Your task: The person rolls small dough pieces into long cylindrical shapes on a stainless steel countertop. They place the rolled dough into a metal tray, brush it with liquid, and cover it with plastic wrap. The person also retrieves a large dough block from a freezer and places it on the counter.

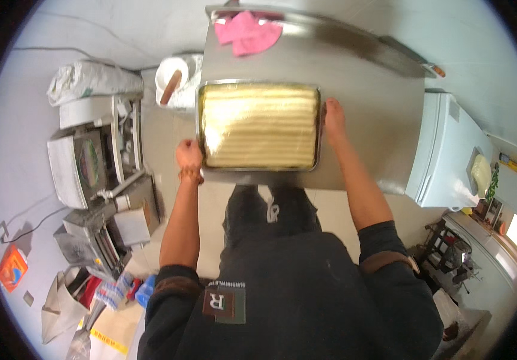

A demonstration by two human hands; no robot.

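A rectangular metal tray (258, 169) is in front of me, over the near left part of a stainless steel table (371, 135). Pale yellow dough strips (263, 130) fill it in long parallel rows, under a glossy sheen that looks like clear film or oil. My left hand (189, 155) grips the tray's left side near the front corner; a beaded bracelet circles that wrist. On the opposite side my right hand (335, 119) holds the edge, its fingertips partly hidden. Whether the tray rests on the table or is lifted, I cannot tell.
A pink cloth (249, 33) lies at the table's back edge. Left of the table stands a white tub (171, 72) with a brown wooden stick (170, 87). A white chest-like appliance (447, 153) adjoins the right side. Boxes and equipment (101, 180) line the left wall.
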